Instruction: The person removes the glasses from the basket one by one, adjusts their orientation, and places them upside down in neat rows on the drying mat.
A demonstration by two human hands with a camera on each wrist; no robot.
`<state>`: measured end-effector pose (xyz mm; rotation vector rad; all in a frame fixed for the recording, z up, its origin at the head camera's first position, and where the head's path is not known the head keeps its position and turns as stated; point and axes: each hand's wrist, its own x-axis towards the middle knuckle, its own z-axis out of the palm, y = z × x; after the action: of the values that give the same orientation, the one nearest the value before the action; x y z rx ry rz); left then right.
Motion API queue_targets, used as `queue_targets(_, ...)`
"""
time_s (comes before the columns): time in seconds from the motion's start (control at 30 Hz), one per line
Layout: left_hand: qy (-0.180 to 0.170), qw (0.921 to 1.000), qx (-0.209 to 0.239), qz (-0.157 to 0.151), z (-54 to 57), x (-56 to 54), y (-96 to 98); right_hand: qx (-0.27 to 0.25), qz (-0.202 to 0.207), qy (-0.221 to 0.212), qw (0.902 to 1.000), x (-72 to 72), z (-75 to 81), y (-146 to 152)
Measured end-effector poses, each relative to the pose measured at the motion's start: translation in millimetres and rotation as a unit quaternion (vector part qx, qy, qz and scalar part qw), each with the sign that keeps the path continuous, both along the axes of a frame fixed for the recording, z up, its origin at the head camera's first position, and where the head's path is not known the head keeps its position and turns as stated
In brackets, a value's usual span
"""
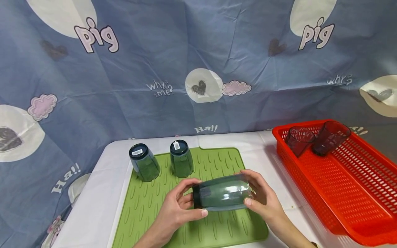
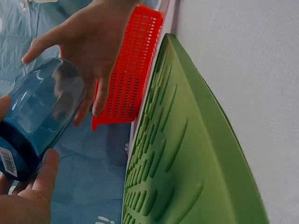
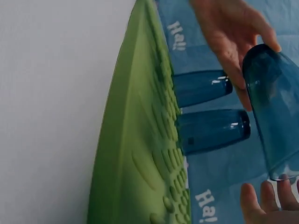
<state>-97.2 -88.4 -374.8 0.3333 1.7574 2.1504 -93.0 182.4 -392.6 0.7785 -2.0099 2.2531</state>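
Observation:
A blue-green drinking glass (image 1: 221,193) lies on its side in the air above the green ribbed mat (image 1: 136,210), its dark base to the left and its rim to the right. My left hand (image 1: 175,210) grips the base end between thumb and fingers; a barcode label shows there in the left wrist view. At the rim end, my right hand (image 1: 263,199) holds the glass with its thumb in front and fingers behind. Two like glasses stand upside down at the mat's back left: a left one (image 1: 145,163) and a right one (image 1: 181,160), with labels on their bases.
On the right stands a red perforated basket (image 1: 310,193). Two dark-looking glasses lean inside its far end, a shorter one (image 1: 298,140) and a taller one (image 1: 331,137). A white cloth (image 1: 90,196) covers the table, and a blue printed curtain (image 1: 161,62) hangs behind.

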Motion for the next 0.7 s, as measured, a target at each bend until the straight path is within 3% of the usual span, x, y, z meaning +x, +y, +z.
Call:
queue_targets(0.2,-0.007,0.9998,0.018,0.002,-0.8,-0.3,-0.9,0.017,-0.027,0.024,0.9992,-3.5,2.8,5)
queue_targets(0.47,0.017,0.9994,0.029,0.006,-4.5,-1.7,-2.0,-0.003,-0.045,0.117,0.9921,-11.7,3.2,10)
queue_targets(0.7,-0.011,0.9996,0.015,0.023,-4.2,-3.2,-0.5,0.034,-0.119,0.072,0.9897,-11.7,5.3,16)
